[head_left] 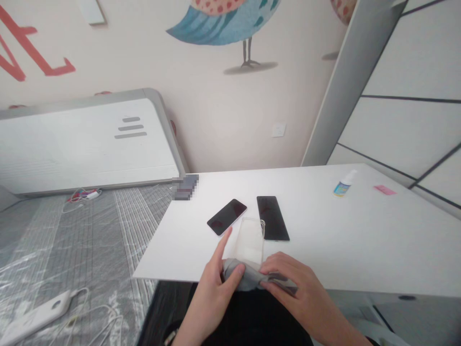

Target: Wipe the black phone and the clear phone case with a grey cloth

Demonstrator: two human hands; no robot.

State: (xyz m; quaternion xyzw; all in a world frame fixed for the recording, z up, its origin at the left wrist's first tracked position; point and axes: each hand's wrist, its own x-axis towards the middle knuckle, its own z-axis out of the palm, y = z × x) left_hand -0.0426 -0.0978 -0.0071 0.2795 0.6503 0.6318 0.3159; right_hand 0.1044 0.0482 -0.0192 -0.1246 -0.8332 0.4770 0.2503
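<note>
While the left hand (216, 295) and the right hand (293, 293) close around a crumpled grey cloth (248, 276), both rest at the near edge of a flat white surface (173, 252). The left hand grips the cloth between its thumb and curled fingers, with the index finger raised and its tip just beside the lower corner of a black-screened smartphone (226, 217). The right hand curves over the other end of the cloth, its fingers lying across the top. The cloth sits against the near end of a clear plastic phone case (249, 241), which lies flat on the surface between the hands and the phones. A second, longer black-screened smartphone (272, 218) lies just beside the case, tilted at a different angle from the first.

Farther along the surface stand a small white spray bottle with a blue label (344, 186) and, well to its right, a flat pink slip (384, 190). A pixelated, blurred object (185, 187) sits at the far corner. To the left, a grey quilted mattress (82, 240) carries a white power bank (36, 317) with a white cable (97, 317), and a small tangle of red and white cords (84, 194) lies by a white padded headboard (90, 144).
</note>
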